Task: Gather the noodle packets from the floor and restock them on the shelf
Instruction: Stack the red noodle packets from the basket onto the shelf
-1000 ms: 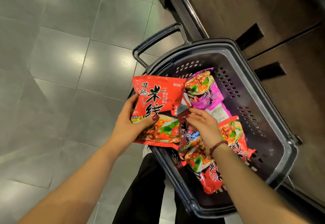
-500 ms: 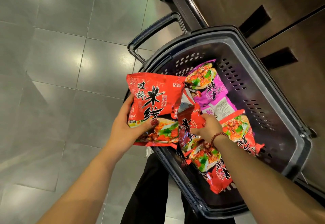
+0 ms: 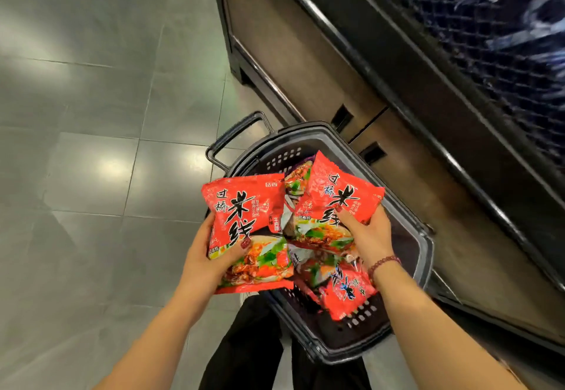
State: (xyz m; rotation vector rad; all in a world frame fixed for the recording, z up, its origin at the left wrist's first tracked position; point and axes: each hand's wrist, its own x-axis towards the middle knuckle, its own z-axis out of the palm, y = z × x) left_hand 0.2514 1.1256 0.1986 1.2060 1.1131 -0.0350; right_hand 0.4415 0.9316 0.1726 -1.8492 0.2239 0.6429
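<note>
Standing in black trousers (image 3: 244, 343) at the bottom centre of the frame, looking down along both forearms. Gripping one red noodle packet (image 3: 244, 221) in the left hand (image 3: 208, 258), thumb curled over the printed face and fingers behind. Held left of centre, with the long axis close to upright in the frame. Gripping a second red packet (image 3: 339, 200) in the right hand (image 3: 370, 236), beaded bracelet (image 3: 383, 262) at the wrist, thumb on the front and fingers wrapped round the right edge. Tilted, with the top end leaning toward the upper right. Holding both above a dark plastic basket (image 3: 428, 255) set on grey floor tiles (image 3: 91, 145), with more packets (image 3: 345, 288) lying in its lower part and its handle (image 3: 232, 135) pointing to the upper left. Beyond that, toward the upper right: the brown base of the shelf unit (image 3: 305, 62), then a dark mesh shelf (image 3: 489, 38) in the far corner, contents too blurred to name. Judging by this layout, next up and to the right, away from the body. Right hand nearer the shelf and its packet already angled that way, so probably first to go in. Left hand needing to cross over the basket to follow.
</note>
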